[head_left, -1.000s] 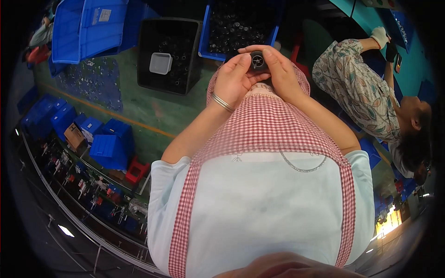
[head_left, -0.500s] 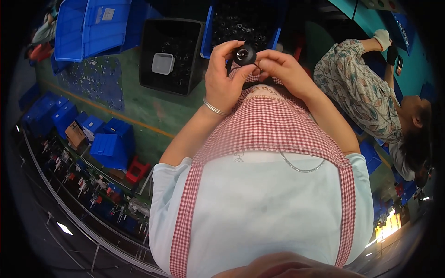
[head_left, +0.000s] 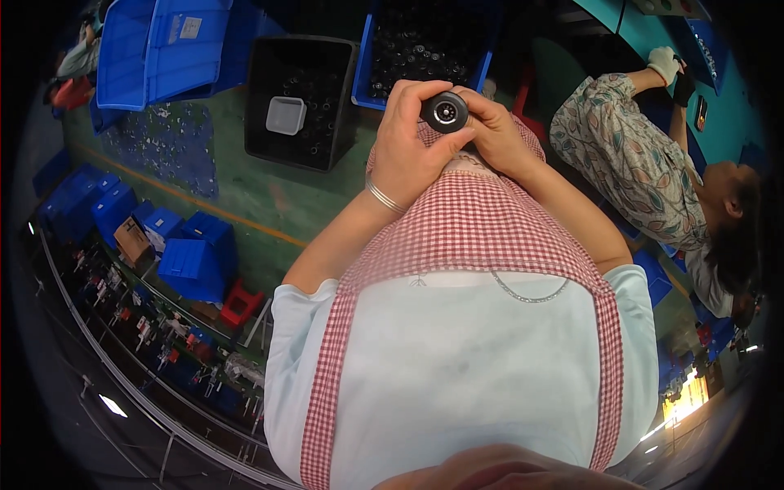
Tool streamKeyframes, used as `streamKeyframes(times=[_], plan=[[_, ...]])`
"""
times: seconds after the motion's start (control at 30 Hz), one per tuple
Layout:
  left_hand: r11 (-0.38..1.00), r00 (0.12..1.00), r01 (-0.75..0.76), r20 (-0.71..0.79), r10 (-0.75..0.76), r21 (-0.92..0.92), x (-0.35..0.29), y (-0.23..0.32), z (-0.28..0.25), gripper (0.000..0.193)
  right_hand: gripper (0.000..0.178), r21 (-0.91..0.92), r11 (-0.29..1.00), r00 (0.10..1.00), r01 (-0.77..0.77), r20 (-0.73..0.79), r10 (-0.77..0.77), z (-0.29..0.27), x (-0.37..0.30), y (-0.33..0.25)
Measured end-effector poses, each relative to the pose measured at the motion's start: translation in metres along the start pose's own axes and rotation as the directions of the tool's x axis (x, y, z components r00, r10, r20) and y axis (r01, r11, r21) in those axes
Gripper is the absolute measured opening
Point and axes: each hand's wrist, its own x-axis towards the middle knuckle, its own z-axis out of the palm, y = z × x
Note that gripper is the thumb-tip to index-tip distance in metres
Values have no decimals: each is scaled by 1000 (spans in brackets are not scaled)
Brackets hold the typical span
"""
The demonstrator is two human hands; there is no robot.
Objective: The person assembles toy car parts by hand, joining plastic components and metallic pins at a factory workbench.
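A small round black wheel [head_left: 445,112] with a silver ring and a dark hub at its middle is held up in front of my apron. My left hand [head_left: 402,145] is closed round it, with the thumb below and the index finger along the top edge. My right hand [head_left: 500,137] pinches the wheel from the right side; some of its fingertips are hidden behind the wheel. Just beyond my hands stands a blue crate [head_left: 365,61] with many small black round parts in it.
Left of the crate is a black bin [head_left: 347,98] with dark rings and a white plastic tub [head_left: 286,115] in it. Blue bins [head_left: 186,49] are stacked at far left. A person in a patterned garment [head_left: 629,147] sits at a green table [head_left: 653,49] on the right.
The wheel has turned so its hub faces up at me and has shifted slightly right and down. My right fingers have moved up against its side. The person's gloved hand at right has shifted.
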Motion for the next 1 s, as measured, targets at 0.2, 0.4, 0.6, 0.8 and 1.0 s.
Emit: streamKeyframes(times=[0.2, 0.4, 0.6, 0.8, 1.0], plan=[[944, 959, 264, 158, -235, -198, -6, 5, -7, 44, 13, -117, 985, 992, 125, 19, -123, -3, -7, 5], [975, 976, 202, 60, -208, 86, -7, 12, -4, 37, 13, -1, 1000, 1000, 9, 9, -9, -1, -12, 14], [984, 992, 121, 5, -122, 133, -11, 1, 2, 37, 14, 127, 989, 995, -81, 70, 72, -1, -13, 11], [965, 988, 98, 91, -123, 245, -11, 2, -6, 39, 14, 122, 987, 993, -101, 74, 93, -5, -12, 13], [579, 741, 672, 444, -505, -462, -2, 0, -22, 33, 15, 151, 982, 984, -115, 152, 91, -6, -12, 13]])
